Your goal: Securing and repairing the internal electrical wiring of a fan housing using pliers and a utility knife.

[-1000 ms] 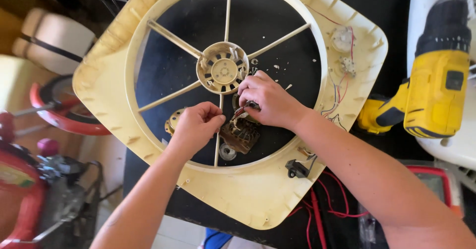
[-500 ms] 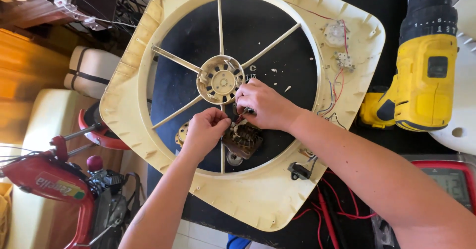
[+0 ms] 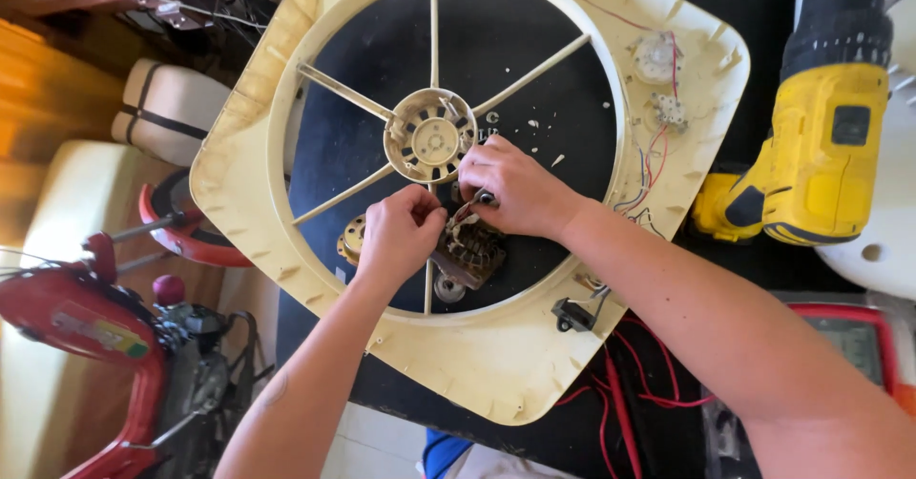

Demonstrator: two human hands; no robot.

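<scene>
Two bare hands are working over a cream plastic fan housing (image 3: 496, 364) lying flat on a black tabletop (image 3: 572, 441). The left hand (image 3: 399, 233) is curling nearly closed, its fingertips pinching at the top of a small brown motor (image 3: 474, 248) with copper windings, while the right hand (image 3: 510, 188) is closing around a thin dark part just above it; what that part is cannot be made out. The motor is sitting inside the housing's round opening, just below the spoked centre hub (image 3: 431, 137). Red wires (image 3: 658, 398) are trailing from the frame's near edge. Farther right, a yellow cordless drill (image 3: 821, 145) is resting beside the housing.
</scene>
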